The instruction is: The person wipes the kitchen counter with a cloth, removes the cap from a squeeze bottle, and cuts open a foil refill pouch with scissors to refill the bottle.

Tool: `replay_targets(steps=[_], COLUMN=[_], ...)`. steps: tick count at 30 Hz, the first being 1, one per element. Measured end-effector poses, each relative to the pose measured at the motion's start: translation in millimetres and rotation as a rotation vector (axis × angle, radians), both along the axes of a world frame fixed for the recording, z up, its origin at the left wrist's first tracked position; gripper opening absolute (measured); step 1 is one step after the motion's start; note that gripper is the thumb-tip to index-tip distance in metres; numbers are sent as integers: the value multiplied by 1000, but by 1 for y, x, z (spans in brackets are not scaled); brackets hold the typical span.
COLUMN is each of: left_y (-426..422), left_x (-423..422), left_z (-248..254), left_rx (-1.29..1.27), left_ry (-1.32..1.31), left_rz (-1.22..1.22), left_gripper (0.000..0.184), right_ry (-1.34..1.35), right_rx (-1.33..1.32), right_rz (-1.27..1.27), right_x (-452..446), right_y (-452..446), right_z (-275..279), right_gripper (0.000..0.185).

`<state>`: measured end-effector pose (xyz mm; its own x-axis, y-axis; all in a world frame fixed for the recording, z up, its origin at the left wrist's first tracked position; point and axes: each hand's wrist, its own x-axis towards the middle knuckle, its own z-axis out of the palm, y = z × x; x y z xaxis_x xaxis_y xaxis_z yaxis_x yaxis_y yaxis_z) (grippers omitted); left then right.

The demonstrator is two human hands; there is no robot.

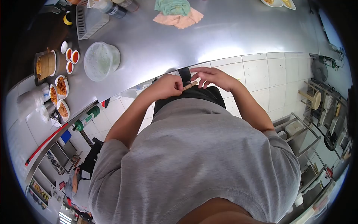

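Currently, a narrow light-brown strip with small dark marks is slanting between the hands, over the black trousers and apart from the tabletop. The left hand is pinching one end, its fingers curling in. The right hand is hovering at the other end, fingers loosely spread; I cannot tell whether they are touching it. Both elbows are bending outward.

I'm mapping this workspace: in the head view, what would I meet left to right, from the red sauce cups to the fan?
Red sauce cups → round translucent tub → left hand → right hand → white food dishes → fan.
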<state>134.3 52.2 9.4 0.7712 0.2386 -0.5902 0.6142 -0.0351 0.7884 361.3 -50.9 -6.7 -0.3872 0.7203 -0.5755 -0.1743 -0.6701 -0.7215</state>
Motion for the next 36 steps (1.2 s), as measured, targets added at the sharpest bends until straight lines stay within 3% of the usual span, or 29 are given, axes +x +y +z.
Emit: replay_targets(steps=[1, 4, 6, 9, 10, 13, 16, 18, 20, 22, 26, 34, 36], left_y=[-7, -16, -17, -34, -32, -8, 4, 0, 3, 1, 5, 9, 7], left_x=[2, 13, 10, 10, 12, 17, 13, 0, -2, -1, -7, -14, -20], left_z=[-15, -38, -69, -101, -113, -133, -122, -175, -183, -153, -173, -164, -176], left_rx=[36, 154, 356, 845, 970, 687, 489, 404, 343, 283, 240, 176, 345], left_ry=[-21, -74, -202, -341, -123, 175, 272, 141, 86, 123, 102, 60, -16], left_rz=[-39, -125, -235, -12, -61, 87, -11, 13, 32, 39, -6, -27, 15], left_gripper=[11, 10, 18, 37, 51, 50, 47, 44, 41, 39, 43, 46, 39], right_ry=[16, -358, -479, -574, -552, -482, -367, -405, -442, -464, -440, -486, -505], right_rx=[-14, 40, 53, 12, -53, -159, -219, -211, -190, -183, -198, -226, -213], right_rz=[41, 398, 348, 222, 141, 4, -169, -183, -218, -269, -343, -525, -436], right_x=[-3, -11, -17, -25, -28, -35, -58, -72, -79, -91, -109, -128, -124], right_y=[2, -5, -17, -40, -43, -47, -52, -55, -51, -56, -56, -45, -49], right_z=[-4, -28, -46, -85, -94, -102, -106, -101, -102, -112, -114, -113, -116], right_gripper=[45, 35, 31, 23, 22, 19, 18, 16, 14, 14, 14, 12, 13])
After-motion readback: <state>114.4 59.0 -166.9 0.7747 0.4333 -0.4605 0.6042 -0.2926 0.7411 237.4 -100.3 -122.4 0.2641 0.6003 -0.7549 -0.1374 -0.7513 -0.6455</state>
